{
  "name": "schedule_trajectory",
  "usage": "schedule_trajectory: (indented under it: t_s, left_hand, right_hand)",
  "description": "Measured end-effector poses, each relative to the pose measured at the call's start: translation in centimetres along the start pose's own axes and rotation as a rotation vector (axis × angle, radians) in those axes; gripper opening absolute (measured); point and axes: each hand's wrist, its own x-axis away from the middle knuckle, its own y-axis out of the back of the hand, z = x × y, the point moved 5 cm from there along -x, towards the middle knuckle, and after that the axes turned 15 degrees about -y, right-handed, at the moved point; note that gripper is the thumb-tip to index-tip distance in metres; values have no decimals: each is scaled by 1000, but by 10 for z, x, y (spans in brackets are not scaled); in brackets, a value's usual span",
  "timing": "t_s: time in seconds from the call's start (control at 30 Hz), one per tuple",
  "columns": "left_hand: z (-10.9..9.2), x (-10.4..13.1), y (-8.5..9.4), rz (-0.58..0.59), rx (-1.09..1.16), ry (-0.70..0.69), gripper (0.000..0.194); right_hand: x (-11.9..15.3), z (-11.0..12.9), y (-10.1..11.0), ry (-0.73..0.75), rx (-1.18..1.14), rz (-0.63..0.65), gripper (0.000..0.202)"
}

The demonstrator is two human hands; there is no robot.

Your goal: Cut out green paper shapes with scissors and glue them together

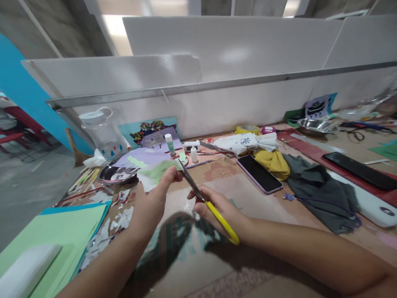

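Observation:
My left hand (156,198) pinches a piece of light green and white paper (158,171) above the cardboard on the table. In my right hand (218,207) is a pair of scissors (198,190) with yellow handles. The blades point up and to the left, their tips near the right edge of the paper. Behind the paper, a purple sheet (142,155) with green cut shapes lies over a metal bowl (104,176). A glue stick (169,143) and a small white bottle (194,155) stand just beyond the blades.
Green sheets (56,231) lie at the left, beside paper scraps. A clear jug (102,134) stands at the back left. To the right are a phone (259,174), yellow cloth (274,164), grey cloth (319,194) and a black phone-like object (359,169). A white panel rises behind the table.

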Motion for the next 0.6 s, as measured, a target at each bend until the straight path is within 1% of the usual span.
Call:
schedule_trajectory:
  t_s: [0.1,0.23,0.3,0.47,0.6]
  left_hand:
    - [-3,1,0,-32,8,-18,26]
    - [-10,3,-3,3,16,-5,25]
    - [-11,4,-4,1,10,1,25]
    - [-3,3,-2,-65,-11,-39,27]
    - [1,3,-2,-65,-33,-49,27]
  right_hand:
    - [-2,-1,0,0,24,-19,57]
    - [-3,-1,1,2,46,-39,58]
    - [-3,-1,0,3,40,-35,59]
    - [-3,-1,-1,-19,-10,-20,58]
    - [-3,-1,-1,-27,-22,-12,52]
